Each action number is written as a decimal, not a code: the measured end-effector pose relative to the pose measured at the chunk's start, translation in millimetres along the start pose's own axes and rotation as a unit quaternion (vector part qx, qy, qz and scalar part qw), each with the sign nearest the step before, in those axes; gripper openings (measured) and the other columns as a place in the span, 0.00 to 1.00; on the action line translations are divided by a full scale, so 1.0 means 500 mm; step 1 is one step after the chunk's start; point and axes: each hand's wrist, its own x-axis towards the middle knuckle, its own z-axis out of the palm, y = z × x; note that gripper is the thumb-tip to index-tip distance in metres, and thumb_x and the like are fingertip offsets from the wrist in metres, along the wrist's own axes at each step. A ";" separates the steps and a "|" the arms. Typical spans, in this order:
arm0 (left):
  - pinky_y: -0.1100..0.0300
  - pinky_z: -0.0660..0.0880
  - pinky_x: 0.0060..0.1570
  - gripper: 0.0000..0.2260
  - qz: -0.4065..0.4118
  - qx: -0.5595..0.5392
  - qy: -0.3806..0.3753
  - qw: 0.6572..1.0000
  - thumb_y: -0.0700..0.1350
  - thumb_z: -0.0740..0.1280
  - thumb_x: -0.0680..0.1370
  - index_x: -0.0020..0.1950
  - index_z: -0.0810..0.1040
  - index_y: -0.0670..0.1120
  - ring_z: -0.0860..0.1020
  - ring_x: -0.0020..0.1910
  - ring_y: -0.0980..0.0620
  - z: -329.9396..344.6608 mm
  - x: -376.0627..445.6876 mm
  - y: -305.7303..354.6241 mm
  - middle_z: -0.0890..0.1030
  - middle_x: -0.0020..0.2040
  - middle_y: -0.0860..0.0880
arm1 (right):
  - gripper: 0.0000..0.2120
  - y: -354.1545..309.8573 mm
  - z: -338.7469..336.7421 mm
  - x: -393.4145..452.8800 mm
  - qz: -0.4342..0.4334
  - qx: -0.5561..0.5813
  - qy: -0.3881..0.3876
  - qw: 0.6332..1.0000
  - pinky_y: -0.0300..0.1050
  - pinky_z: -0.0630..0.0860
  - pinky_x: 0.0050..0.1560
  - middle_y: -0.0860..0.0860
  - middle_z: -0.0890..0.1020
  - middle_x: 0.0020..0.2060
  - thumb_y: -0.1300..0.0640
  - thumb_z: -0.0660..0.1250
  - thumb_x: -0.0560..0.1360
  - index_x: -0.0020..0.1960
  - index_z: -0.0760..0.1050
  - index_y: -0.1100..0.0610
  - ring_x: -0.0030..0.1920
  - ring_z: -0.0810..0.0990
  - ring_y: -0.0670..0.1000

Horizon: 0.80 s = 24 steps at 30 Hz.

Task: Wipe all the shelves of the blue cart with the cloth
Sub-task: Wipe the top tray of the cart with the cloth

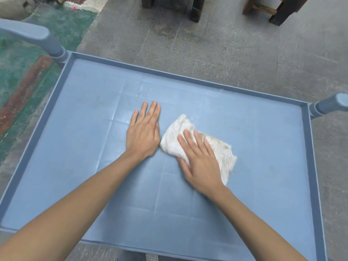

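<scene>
Head view looks straight down on the top shelf of the blue plastic cart [306,147], a flat tray with a raised darker rim. At nine o'clock, beyond the rim, lies a green and red patterned floor mat [24,85]; the cart's rounded blue handle [33,36] rises at ten o'clock.

Near the shelf's centre my left hand [142,133] lies flat, palm down, fingers straight and together, holding nothing, apparently just steadying me.

Just beside it, toward three o'clock, is the crumpled white cloth with brownish stains [224,155]. Its long axis runs from eleven o'clock to five o'clock. My right hand [201,162] presses on top of it, fingers [189,140] spread flat rather than curled round it, pinning it to the shelf.

Since the cloth is already under my right hand, I judge that hand will do the sweeping. The widest unwiped-looking stretch lies toward three o'clock, up to the right rim. Lower shelves are hidden from here.

At twelve o'clock, dark wooden furniture legs [195,10] stand on the grey tiled floor [244,44].
</scene>
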 end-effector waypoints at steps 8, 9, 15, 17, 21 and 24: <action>0.46 0.53 0.79 0.27 0.011 0.019 0.008 1.000 0.46 0.52 0.81 0.81 0.60 0.47 0.55 0.82 0.46 0.006 0.000 0.001 0.59 0.82 0.51 | 0.27 0.110 -0.049 -0.009 -0.020 -0.015 -0.028 0.999 0.53 0.50 0.82 0.39 0.58 0.82 0.44 0.54 0.84 0.82 0.60 0.44 0.84 0.50 0.49; 0.46 0.53 0.79 0.27 0.010 0.022 0.010 1.000 0.46 0.53 0.81 0.81 0.60 0.47 0.56 0.81 0.46 0.007 -0.001 0.001 0.60 0.82 0.51 | 0.26 0.122 -0.054 0.012 0.010 -0.011 -0.017 1.000 0.54 0.49 0.82 0.39 0.58 0.82 0.44 0.55 0.85 0.82 0.60 0.44 0.84 0.50 0.50; 0.45 0.54 0.78 0.27 0.009 0.032 0.010 0.999 0.47 0.52 0.81 0.81 0.60 0.48 0.55 0.81 0.45 0.012 -0.002 0.001 0.60 0.82 0.51 | 0.25 0.227 -0.117 0.166 0.224 -0.016 0.091 0.970 0.59 0.55 0.80 0.46 0.64 0.81 0.48 0.59 0.84 0.81 0.64 0.50 0.82 0.57 0.57; 0.45 0.54 0.78 0.27 0.008 0.035 0.012 0.999 0.47 0.52 0.81 0.81 0.60 0.48 0.56 0.81 0.45 0.014 -0.001 0.001 0.60 0.82 0.51 | 0.23 0.235 -0.122 0.198 0.268 -0.010 0.139 0.953 0.58 0.61 0.76 0.46 0.70 0.77 0.48 0.60 0.83 0.77 0.69 0.50 0.78 0.63 0.58; 0.45 0.53 0.78 0.27 0.006 0.037 0.015 0.999 0.48 0.51 0.82 0.82 0.59 0.48 0.55 0.81 0.45 0.016 0.000 0.002 0.59 0.82 0.51 | 0.21 0.203 -0.101 0.240 0.322 0.009 0.192 0.927 0.57 0.65 0.68 0.45 0.75 0.72 0.47 0.59 0.80 0.70 0.73 0.51 0.70 0.68 0.58; 0.44 0.53 0.78 0.27 0.005 0.038 0.013 0.999 0.48 0.51 0.82 0.82 0.59 0.48 0.54 0.82 0.45 0.016 -0.002 0.004 0.59 0.82 0.51 | 0.19 0.177 -0.095 0.261 0.343 0.013 0.208 0.916 0.57 0.65 0.64 0.48 0.77 0.68 0.46 0.59 0.80 0.67 0.75 0.53 0.67 0.70 0.59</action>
